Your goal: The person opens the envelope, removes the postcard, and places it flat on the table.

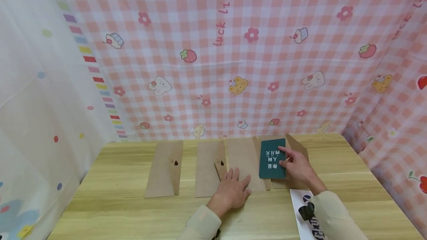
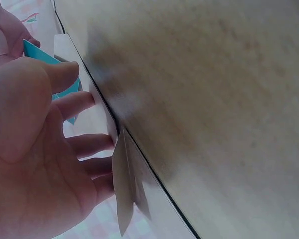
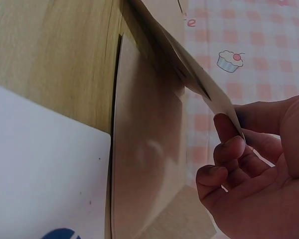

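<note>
Wood-grain tabletop [image 1: 116, 210], pink gingham cloth [image 1: 213, 69] w/ cartoons behind, dotted white cloth [image 1: 36, 121] L, prob. cherry print [image 1: 423, 185] R

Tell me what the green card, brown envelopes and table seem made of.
Green card: probably smooth cardstock; held by one edge, it looks thin and nearly flat.
Brown envelopes: likely matte kraft paper, being plain tan with folded flaps.
Table: wood or wood-look laminate, fairly smooth; the grain streaks leave that open.

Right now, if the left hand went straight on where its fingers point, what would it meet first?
The left hand would most likely meet the third brown envelope from the left, which its fingertips already overlap in the head view; whether they touch it is hard to judge.
</note>
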Available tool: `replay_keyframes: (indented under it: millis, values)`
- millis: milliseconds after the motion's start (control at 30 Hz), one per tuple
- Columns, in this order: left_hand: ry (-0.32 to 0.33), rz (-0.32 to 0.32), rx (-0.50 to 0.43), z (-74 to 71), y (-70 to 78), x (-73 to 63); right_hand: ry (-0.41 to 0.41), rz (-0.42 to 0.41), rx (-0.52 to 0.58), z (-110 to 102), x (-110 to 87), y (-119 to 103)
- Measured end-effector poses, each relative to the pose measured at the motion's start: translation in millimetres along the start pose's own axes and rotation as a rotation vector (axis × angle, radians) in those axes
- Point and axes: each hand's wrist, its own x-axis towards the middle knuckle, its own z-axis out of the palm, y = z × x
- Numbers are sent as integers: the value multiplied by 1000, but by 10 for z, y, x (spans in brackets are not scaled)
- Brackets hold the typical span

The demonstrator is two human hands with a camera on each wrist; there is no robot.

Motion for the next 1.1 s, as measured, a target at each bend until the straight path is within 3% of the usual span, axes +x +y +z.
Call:
replay_keyframes:
  millis: [500, 1100]
  values:
    - [-15, 7, -13, 0, -6, 10, 18, -23, 14, -73, -33, -21]
    - [23, 58, 71, -43, -60, 7, -9, -9, 43, -149, -101, -10]
